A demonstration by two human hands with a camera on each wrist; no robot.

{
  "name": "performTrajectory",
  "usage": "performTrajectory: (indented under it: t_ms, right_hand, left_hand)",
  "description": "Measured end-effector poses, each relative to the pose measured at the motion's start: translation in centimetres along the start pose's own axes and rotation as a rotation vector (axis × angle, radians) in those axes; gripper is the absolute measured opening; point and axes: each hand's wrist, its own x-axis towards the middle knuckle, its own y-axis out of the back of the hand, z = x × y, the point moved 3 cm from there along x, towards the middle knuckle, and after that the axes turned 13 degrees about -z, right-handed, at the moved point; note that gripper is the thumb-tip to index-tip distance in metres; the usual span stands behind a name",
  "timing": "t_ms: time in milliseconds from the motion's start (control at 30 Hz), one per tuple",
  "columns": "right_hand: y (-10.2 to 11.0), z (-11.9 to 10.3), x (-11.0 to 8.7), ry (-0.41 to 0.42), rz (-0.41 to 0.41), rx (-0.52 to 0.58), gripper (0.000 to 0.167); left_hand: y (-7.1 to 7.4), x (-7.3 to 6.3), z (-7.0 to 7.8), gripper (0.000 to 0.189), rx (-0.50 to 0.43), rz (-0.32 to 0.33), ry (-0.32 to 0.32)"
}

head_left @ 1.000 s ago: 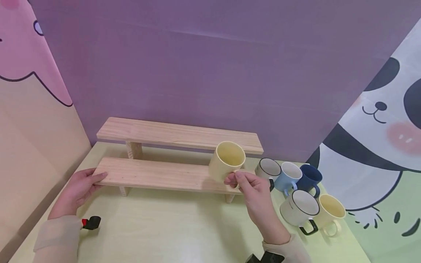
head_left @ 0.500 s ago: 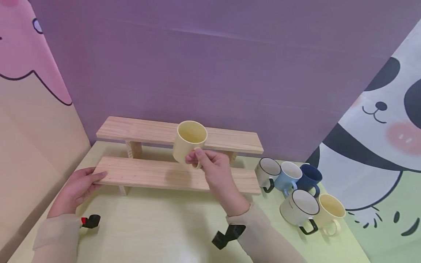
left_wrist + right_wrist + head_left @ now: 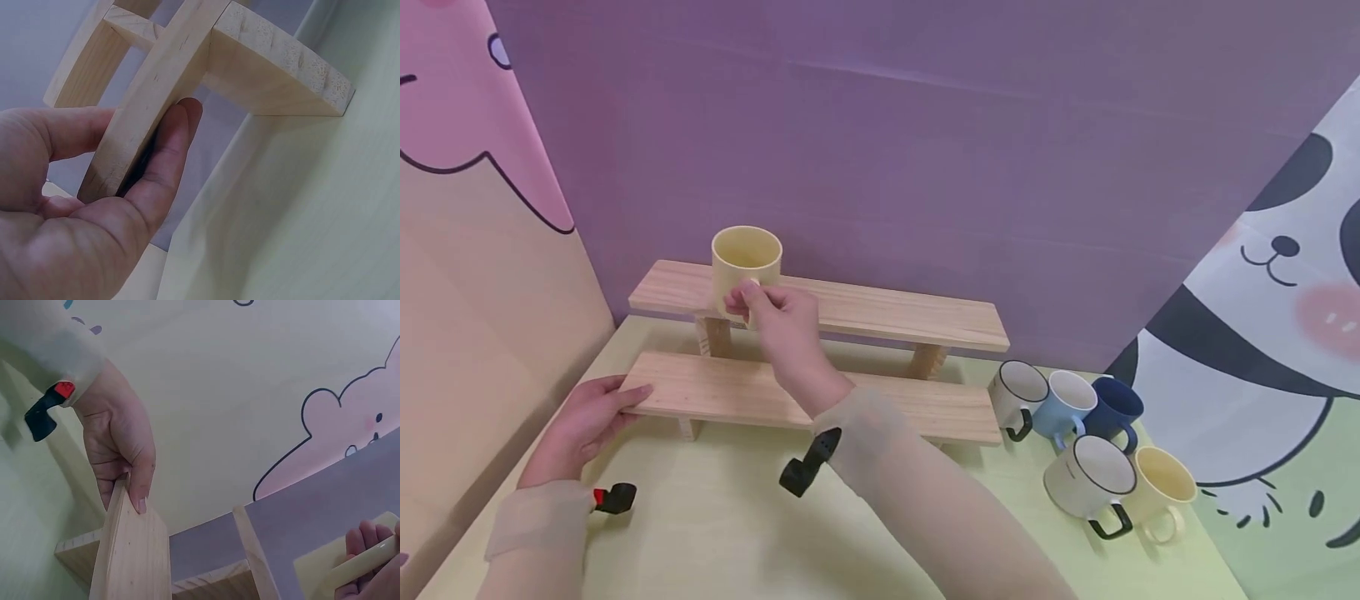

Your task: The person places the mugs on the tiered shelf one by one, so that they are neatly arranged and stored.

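Observation:
My right hand point(image 3: 788, 325) pinches the handle of a pale yellow mug point(image 3: 730, 273). The mug is upright at the left part of the upper wooden shelf board point(image 3: 902, 312); I cannot tell whether its base touches the wood. In the right wrist view the fingers curl round the mug handle point(image 3: 365, 559). At the left end of the lower shelf board point(image 3: 715, 387), my left hand point(image 3: 587, 417) grips the wood, thumb on top. The left wrist view shows the other fingers point(image 3: 165, 169) under the board point(image 3: 156, 94).
Right of the two-tier shelf, a group of mugs stands on the table point(image 3: 700, 517): two white ones with black handles point(image 3: 1018, 392) point(image 3: 1086, 479), a light blue mug point(image 3: 1063, 408), a dark blue mug point(image 3: 1116, 408) and another yellow mug point(image 3: 1161, 492). Behind rises a purple wall point(image 3: 887, 167).
My right hand has carried the yellow mug left and back, from above the lower board's right part to the upper board's left part. The left hand keeps its grip on the lower board.

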Motion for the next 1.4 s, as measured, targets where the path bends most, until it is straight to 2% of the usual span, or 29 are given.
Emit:
performTrajectory:
  t_ms: [133, 300, 533, 667, 900, 1133, 1300, 1400]
  right_hand:
    - [-1.9, 0.5, 2.0, -0.047, 0.060, 0.003, 0.021]
    - [-3.5, 0.8, 3.7, -0.058, 0.124, -0.004, 0.020]
    - [-4.1, 1.1, 4.5, -0.116, 0.192, -0.132, 0.022]
    - [-4.1, 1.6, 4.7, -0.140, 0.185, -0.163, 0.022]
    - [-4.1, 2.1, 5.2, -0.088, 0.142, -0.171, 0.024]
    - [-3.8, 2.3, 5.6, -0.114, 0.097, -0.250, 0.032]
    - [-3.4, 2.3, 5.2, -0.167, 0.064, -0.245, 0.030]
    - [-2.8, 2.3, 4.8, -0.168, 0.046, -0.224, 0.029]
  left_hand:
    - [-0.3, 0.0, 0.1, 0.070, -0.009, 0.003, -0.007]
    - [-0.7, 0.0, 0.2, 0.069, 0.002, 0.005, -0.003]
    - [-1.1, 0.1, 0.3, 0.071, -0.014, 0.002, 0.010]
    - [-1.1, 0.2, 0.4, 0.072, -0.005, 0.005, 0.008]
    - [-1.0, 0.3, 0.6, 0.072, 0.001, 0.008, 0.021]
    - [-0.6, 0.0, 0.5, 0.072, 0.002, 0.015, 0.024]
    - [-0.3, -0.1, 0.3, 0.073, -0.015, 0.020, 0.017]
    - [-0.2, -0.2, 0.2, 0.074, 0.002, 0.026, 0.028]
